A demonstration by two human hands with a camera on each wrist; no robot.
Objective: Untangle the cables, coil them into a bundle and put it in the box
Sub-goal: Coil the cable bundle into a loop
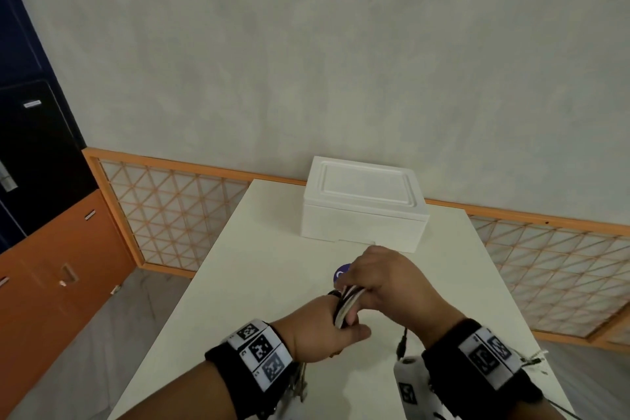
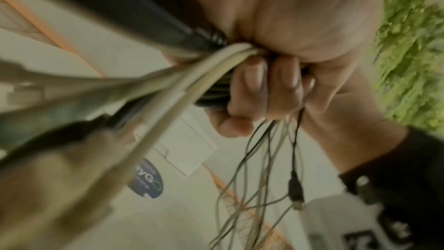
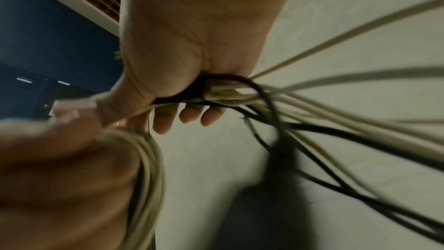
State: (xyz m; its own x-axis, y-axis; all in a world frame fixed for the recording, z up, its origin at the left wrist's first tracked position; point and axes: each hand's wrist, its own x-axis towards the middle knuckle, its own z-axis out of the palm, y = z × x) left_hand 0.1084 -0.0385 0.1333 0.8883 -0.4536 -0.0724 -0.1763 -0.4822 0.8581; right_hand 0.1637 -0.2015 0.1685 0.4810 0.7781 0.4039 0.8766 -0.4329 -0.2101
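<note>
A bundle of cream and black cables is held above the white table between both hands. My left hand grips the lower part of the loops, and my right hand grips the upper part from above. In the left wrist view the right hand is curled round the cables, with thin strands and a black plug hanging below it. In the right wrist view the left hand clasps the cables, which fan out to the right. The white foam box stands behind, lid on.
A round dark blue sticker lies on the table just beyond the hands. A low orange lattice screen runs behind the table, with orange and black cabinets to the left. Bare tabletop lies to the left of the hands.
</note>
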